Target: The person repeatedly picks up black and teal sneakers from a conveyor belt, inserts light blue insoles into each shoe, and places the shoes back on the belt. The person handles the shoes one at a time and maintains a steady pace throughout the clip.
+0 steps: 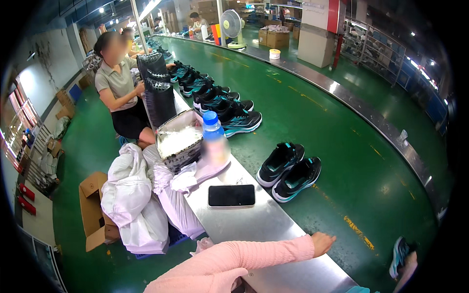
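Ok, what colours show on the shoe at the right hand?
Black, turquoise and white on the shoe; head view.

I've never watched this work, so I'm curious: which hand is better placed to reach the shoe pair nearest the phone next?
Probably the left hand: it is nearer that pair of shoes and shows nothing held. The right hand is farther off, near the picture's edge, at another shoe.
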Tool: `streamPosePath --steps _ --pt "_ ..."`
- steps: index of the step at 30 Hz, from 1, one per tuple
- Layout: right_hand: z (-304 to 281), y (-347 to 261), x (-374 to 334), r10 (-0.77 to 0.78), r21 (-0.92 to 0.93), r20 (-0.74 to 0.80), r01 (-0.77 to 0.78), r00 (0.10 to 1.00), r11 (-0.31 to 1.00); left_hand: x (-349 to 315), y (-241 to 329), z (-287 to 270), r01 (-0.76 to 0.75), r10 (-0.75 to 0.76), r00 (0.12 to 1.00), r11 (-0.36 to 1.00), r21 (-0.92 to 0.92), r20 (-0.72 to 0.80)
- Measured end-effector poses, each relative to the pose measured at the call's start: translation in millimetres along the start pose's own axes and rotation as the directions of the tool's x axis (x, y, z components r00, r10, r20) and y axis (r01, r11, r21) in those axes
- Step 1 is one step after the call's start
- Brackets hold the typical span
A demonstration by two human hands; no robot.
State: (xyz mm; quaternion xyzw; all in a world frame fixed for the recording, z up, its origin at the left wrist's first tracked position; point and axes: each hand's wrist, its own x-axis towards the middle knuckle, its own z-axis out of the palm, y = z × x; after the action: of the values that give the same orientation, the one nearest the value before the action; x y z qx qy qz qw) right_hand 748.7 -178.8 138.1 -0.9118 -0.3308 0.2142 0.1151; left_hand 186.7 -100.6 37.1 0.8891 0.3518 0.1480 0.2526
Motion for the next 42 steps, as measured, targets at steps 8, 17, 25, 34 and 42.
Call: streamPosePath --steps 8,17,25,34,42 --pt "156 -259 -236 -0.633 0.369 0.355 0.519 0.688 0.771 19 -3 -25 -0.226 -0.015 0.867 0.879 -0.42 -0.499" --pt "90 -246 -409 -0.588 -0.317 -0.047 0.546 0.808 0.776 21 -11 -29 -0.261 0.005 0.881 0.838 -0.479 -0.472" --pt "126 -25 -402 -0.195 -0.201 -0.211 0.153 0.958 0.968 10 1 -29 -0.467 0.295 0.763 0.867 -0.175 -0.575" --pt "143 -55 -413 -0.182 -0.317 -0.223 0.106 0.958 0.943 -13 7 -27 -0.367 0.209 0.753 0.92 -0.135 -0.624" --pt "120 -100 -449 -0.383 -0.296 -0.453 0.269 0.805 0.916 53 -40 -32 -0.241 -0.115 0.796 0.84 -0.486 -0.594"
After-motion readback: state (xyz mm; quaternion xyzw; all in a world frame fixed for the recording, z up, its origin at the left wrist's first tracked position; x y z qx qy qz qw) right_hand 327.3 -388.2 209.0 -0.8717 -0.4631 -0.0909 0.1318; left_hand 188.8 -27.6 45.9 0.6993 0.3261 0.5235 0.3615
